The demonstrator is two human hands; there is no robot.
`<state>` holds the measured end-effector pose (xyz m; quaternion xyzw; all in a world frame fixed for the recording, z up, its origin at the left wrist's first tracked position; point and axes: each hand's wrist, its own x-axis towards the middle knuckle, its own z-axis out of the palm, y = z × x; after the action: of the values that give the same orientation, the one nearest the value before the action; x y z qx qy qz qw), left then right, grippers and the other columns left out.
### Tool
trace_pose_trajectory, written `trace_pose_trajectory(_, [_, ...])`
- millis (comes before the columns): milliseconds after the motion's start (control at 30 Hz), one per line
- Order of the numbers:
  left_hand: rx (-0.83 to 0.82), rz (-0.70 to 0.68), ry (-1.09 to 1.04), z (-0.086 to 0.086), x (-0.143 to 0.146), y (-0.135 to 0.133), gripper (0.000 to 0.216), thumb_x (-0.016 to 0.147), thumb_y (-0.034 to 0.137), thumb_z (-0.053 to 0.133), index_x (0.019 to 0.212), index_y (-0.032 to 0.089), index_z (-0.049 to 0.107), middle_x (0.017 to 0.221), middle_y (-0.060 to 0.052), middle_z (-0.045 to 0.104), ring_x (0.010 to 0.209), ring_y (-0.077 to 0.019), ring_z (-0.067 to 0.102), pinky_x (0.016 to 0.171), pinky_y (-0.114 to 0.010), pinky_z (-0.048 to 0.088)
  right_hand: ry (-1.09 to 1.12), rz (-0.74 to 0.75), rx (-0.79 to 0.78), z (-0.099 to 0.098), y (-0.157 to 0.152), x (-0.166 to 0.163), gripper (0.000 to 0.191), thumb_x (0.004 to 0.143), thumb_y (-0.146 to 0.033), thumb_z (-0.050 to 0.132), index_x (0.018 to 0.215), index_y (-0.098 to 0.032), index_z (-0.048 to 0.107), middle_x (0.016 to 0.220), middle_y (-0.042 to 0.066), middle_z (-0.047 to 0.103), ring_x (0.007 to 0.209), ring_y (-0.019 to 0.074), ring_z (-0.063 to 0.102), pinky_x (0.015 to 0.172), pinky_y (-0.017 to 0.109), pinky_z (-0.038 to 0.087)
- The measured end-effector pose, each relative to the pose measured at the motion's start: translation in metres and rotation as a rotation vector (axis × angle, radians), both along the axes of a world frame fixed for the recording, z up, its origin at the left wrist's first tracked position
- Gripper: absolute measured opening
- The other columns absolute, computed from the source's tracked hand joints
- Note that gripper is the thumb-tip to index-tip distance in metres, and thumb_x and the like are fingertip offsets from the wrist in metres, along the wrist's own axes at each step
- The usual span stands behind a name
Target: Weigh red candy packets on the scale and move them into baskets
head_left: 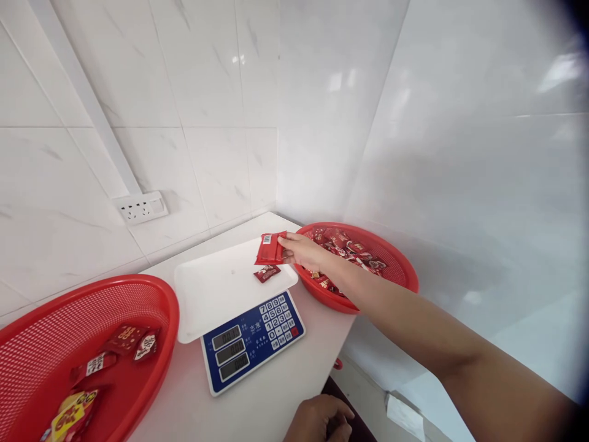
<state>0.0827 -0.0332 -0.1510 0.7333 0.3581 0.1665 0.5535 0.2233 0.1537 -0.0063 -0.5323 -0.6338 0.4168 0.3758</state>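
My right hand is closed on the edge of a flat red snack packet with a white barcode label, holding it above the right end of the white scale tray. On the tray, just under that packet, lies one small dark red packet. The digital scale has a blue panel with number keys and three displays, whose digits are faint. Down at the table's front edge, my left hand is curled with its fingers folded in; nothing shows in it.
A red basket of red wrapped snacks stands in the back right corner, partly behind my right forearm. Another red basket at the left holds several packets. Tiled walls border the white table; a socket is on one.
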Motion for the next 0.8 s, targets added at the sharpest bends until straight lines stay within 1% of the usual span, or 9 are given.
trace_pose_trajectory(33, [-0.002, -0.010, 0.004, 0.000, 0.000, 0.000, 0.023, 0.071, 0.019, 0.056, 0.090, 0.021, 0.068, 0.083, -0.003, 0.069, 0.075, -0.0171, 0.061, 0.069, -0.024, 0.047, -0.001, 0.053, -0.008, -0.001, 0.000, -0.007, 0.036, 0.093, -0.032, 0.027, 0.120, -0.016, 0.045, 0.110, 0.010, 0.062, 0.088, 0.0143, 0.063, 0.077, 0.030, 0.051])
trace_pose_trajectory(67, [-0.003, -0.024, 0.004, 0.000, 0.000, 0.001, 0.023, 0.071, 0.019, 0.056, 0.091, 0.020, 0.068, 0.083, -0.003, 0.069, 0.073, -0.0169, 0.061, 0.068, -0.024, 0.047, -0.094, 0.072, 0.019, -0.002, 0.001, -0.012, 0.038, 0.093, -0.033, 0.029, 0.124, -0.016, 0.042, 0.116, 0.011, 0.059, 0.096, 0.0150, 0.060, 0.081, 0.031, 0.049])
trace_pose_trajectory(167, [0.001, -0.053, 0.001, -0.004, 0.001, 0.002, 0.025, 0.071, 0.020, 0.055, 0.092, 0.020, 0.068, 0.083, -0.003, 0.070, 0.070, -0.0165, 0.061, 0.066, -0.024, 0.047, -0.545, 0.039, 0.164, -0.009, 0.001, -0.022, 0.042, 0.088, -0.027, 0.041, 0.129, -0.017, 0.040, 0.128, 0.010, 0.050, 0.114, 0.0182, 0.049, 0.094, 0.033, 0.040])
trace_pose_trajectory(233, [0.011, -0.061, 0.012, -0.005, 0.000, 0.003, 0.025, 0.073, 0.021, 0.053, 0.093, 0.021, 0.068, 0.085, -0.003, 0.069, 0.072, -0.0166, 0.061, 0.066, -0.024, 0.047, -0.722, 0.057, 0.209, -0.016, 0.000, -0.024, 0.044, 0.083, -0.021, 0.049, 0.126, -0.017, 0.045, 0.127, 0.010, 0.052, 0.116, 0.0218, 0.047, 0.096, 0.036, 0.037])
trace_pose_trajectory(333, [0.034, -0.093, 0.029, -0.003, -0.002, 0.001, 0.026, 0.076, 0.023, 0.050, 0.096, 0.023, 0.068, 0.089, -0.003, 0.069, 0.076, -0.0170, 0.062, 0.068, -0.024, 0.047, -0.778, 0.110, 0.223, -0.027, -0.003, -0.027, 0.039, 0.078, -0.018, 0.054, 0.117, -0.016, 0.055, 0.118, 0.012, 0.057, 0.111, 0.0258, 0.050, 0.092, 0.038, 0.039])
trace_pose_trajectory(400, [0.056, -0.106, 0.028, 0.001, -0.004, 0.000, 0.027, 0.077, 0.024, 0.050, 0.097, 0.024, 0.067, 0.091, -0.003, 0.068, 0.078, -0.0176, 0.062, 0.070, -0.025, 0.047, -0.803, 0.117, 0.251, -0.032, -0.007, -0.033, 0.035, 0.079, -0.017, 0.053, 0.114, -0.016, 0.057, 0.116, 0.012, 0.058, 0.113, 0.0263, 0.047, 0.094, 0.041, 0.036])
trace_pose_trajectory(533, [0.084, -0.108, 0.019, 0.007, -0.007, -0.004, 0.027, 0.077, 0.025, 0.050, 0.098, 0.025, 0.067, 0.091, -0.003, 0.068, 0.077, -0.0180, 0.061, 0.070, -0.026, 0.047, -0.796, 0.151, 0.478, -0.035, -0.026, -0.061, 0.034, 0.084, -0.023, 0.049, 0.117, -0.020, 0.055, 0.124, 0.010, 0.054, 0.124, 0.0248, 0.035, 0.101, 0.045, 0.026])
trace_pose_trajectory(700, [0.107, -0.117, -0.007, 0.007, -0.009, -0.004, 0.029, 0.077, 0.022, 0.049, 0.101, 0.026, 0.066, 0.090, -0.002, 0.068, 0.075, -0.0179, 0.062, 0.070, -0.026, 0.048, -0.750, 0.477, 0.708, -0.040, -0.072, -0.121, 0.047, 0.086, -0.037, 0.048, 0.128, -0.017, 0.046, 0.131, 0.015, 0.047, 0.130, 0.0282, 0.025, 0.105, 0.051, 0.015])
trace_pose_trajectory(800, [0.144, -0.138, -0.044, 0.007, -0.010, -0.003, 0.029, 0.076, 0.018, 0.050, 0.100, 0.026, 0.065, 0.089, -0.001, 0.068, 0.078, -0.0191, 0.061, 0.074, -0.028, 0.047, -0.770, 0.571, 0.809, -0.044, -0.092, -0.153, 0.049, 0.088, -0.039, 0.043, 0.132, -0.018, 0.040, 0.135, 0.017, 0.041, 0.132, 0.0287, 0.019, 0.104, 0.055, 0.012])
